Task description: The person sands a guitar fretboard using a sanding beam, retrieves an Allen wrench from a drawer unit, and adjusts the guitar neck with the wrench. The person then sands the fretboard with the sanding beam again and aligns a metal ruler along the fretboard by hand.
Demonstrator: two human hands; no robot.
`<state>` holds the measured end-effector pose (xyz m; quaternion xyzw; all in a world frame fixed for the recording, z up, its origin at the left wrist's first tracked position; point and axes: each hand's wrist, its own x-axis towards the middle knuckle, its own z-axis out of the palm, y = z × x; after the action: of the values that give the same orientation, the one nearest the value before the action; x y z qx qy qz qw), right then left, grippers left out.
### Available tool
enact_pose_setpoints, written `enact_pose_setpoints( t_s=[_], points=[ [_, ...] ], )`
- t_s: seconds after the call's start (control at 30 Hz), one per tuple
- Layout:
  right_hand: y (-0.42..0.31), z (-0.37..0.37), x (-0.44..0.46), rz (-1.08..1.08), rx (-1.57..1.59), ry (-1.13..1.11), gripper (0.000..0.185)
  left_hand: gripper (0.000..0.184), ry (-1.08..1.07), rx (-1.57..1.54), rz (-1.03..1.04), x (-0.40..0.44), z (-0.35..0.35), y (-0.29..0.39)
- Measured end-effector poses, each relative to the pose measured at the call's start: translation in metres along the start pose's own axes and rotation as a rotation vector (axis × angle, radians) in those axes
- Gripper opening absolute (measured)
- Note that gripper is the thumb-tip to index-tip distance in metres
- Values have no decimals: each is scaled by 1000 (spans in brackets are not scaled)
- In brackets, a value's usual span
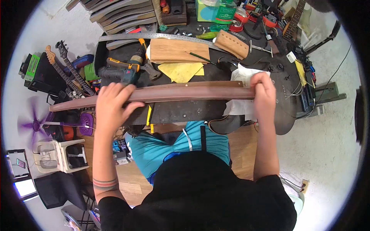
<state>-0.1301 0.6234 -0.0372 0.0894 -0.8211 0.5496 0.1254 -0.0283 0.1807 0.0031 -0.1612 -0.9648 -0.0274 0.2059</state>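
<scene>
A long reddish-brown bar (181, 94) spans the space over the bench, running from the far left to my right hand. My left hand (113, 101) lies over the bar left of its middle, fingers on top and thumb stretched along it. At the bar's right end, the fingers of my right hand (264, 90) are curled round it, slightly blurred. Directly behind the bar shows a thin brown strip (208, 84) with small pale dots. White paper (243, 73) lies beneath and beside my right hand. What the bar's underside touches is hidden.
Behind the bar lie a cordless drill (125, 72), a yellow cloth (179, 71), a wooden board (169, 50) with a pencil (202, 57), a long metal ruler (162, 37) and a wooden block with holes (231, 44). Guitars (71, 71) stand left; a purple fan (36, 124) is nearby.
</scene>
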Motion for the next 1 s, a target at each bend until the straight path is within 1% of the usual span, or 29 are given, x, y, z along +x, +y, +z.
enact_pose_setpoints(
  t_s=[0.07, 0.17, 0.2, 0.27, 0.33, 0.37, 0.4, 0.47, 0.57, 0.6, 0.67, 0.73, 0.77, 0.8, 0.87, 0.93, 0.97, 1.0],
  points=[
    [-6, 4, -3, -32, 15, -65, 16, 55, 2, -20, -5, -5, 2, -8],
    [8, -21, 5, -39, -66, 19, 16, 57, 67, -56, 10, 14, 9, 24],
    [14, -30, 11, -25, -4, 23, 16, 57, 68, -62, 17, 17, 11, 31],
    [23, -36, 14, 61, 7, 36, 16, 57, 71, -79, 28, 21, 16, 39],
    [9, -17, 8, 27, 27, 21, 15, 57, 49, -59, 5, 10, 8, 22],
    [3, -4, 4, -45, -86, 17, 15, 56, 14, -42, -27, 2, 1, 12],
    [-6, 7, -2, -54, -45, -34, 14, 55, 24, -48, -26, -3, -3, 3],
    [-3, 10, -3, -102, -31, -44, 14, 55, 54, -63, -30, -7, 1, -1],
    [15, -25, 7, -1, 2, 16, 14, 56, 73, -89, -15, 16, 10, 33],
    [16, -30, 13, -33, -54, 79, 15, 56, 92, -114, -2, 22, 15, 43],
    [17, -32, 13, 66, -97, 89, 14, 52, 105, -94, 20, 21, 14, 41],
    [8, -11, 8, -64, -106, 51, 14, 55, 20, -43, -19, 9, 1, 21],
    [1, 0, 2, -166, -133, -5, 14, 58, 45, -53, -35, 0, -1, 9],
    [-7, 11, -3, -102, -55, -46, 14, 59, 71, -44, -39, -3, -3, 2],
    [-7, 7, -2, -92, -49, -38, 15, 58, 82, -56, -41, -5, 5, 4],
    [10, -20, 6, -40, -47, 31, 15, 56, 67, -55, -25, 13, 9, 31],
    [18, -31, 10, -14, -46, 65, 15, 54, 115, -90, -1, 21, 13, 45],
    [16, -34, 14, 18, -56, 99, 13, 54, 113, -102, -1, 22, 19, 49]
  ],
)
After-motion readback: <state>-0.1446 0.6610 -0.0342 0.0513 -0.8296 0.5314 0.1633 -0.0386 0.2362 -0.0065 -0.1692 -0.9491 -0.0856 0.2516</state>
